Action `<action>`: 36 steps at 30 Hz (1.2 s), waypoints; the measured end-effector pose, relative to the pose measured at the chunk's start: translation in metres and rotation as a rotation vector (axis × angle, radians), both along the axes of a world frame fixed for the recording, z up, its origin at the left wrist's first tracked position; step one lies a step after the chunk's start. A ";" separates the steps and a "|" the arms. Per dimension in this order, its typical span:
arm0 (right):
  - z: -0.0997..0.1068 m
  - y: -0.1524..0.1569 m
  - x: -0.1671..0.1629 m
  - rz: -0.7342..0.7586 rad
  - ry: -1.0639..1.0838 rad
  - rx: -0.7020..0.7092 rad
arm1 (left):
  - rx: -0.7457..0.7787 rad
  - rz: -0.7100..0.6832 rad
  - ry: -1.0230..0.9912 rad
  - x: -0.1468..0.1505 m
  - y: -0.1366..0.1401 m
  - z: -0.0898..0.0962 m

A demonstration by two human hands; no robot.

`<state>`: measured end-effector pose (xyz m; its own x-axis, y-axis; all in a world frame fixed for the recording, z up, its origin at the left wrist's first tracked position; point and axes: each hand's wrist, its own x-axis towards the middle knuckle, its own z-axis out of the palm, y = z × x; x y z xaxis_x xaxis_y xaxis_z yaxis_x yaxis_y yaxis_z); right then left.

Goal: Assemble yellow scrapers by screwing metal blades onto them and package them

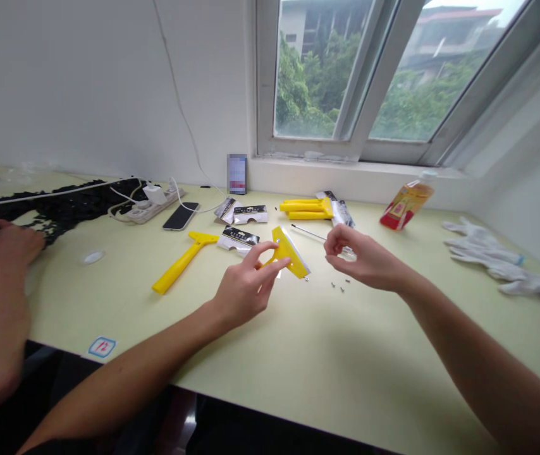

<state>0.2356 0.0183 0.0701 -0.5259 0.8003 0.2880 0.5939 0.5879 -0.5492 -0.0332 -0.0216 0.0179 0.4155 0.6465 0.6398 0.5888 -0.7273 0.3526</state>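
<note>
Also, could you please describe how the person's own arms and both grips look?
The left grip and the right grip are bare human hands, with no gloves, rings or markings visible. The left forearm and right forearm are bare too, without watch or bracelet. Dark fabric, perhaps a sleeve edge, shows beside the left forearm at the bottom edge.

Pale table (298, 360) with yellow scraper (179, 266), bottle (405, 203), gloves (484, 251).

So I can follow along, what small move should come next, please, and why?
If its pinch is empty, the right hand could perhaps pick up a small screw: three lie loose on the table nearby, while the left hand holds the yellow scraper.
</note>
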 end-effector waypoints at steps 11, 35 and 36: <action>-0.003 -0.039 -0.056 0.085 -0.332 0.261 | 0.281 0.155 0.502 0.007 -0.006 -0.006; -0.022 -0.013 -0.046 -0.107 0.105 -0.349 | 0.287 0.111 0.445 0.009 -0.005 -0.013; -0.024 -0.012 -0.046 -0.075 0.145 -0.420 | 0.286 0.109 0.439 0.009 -0.005 -0.013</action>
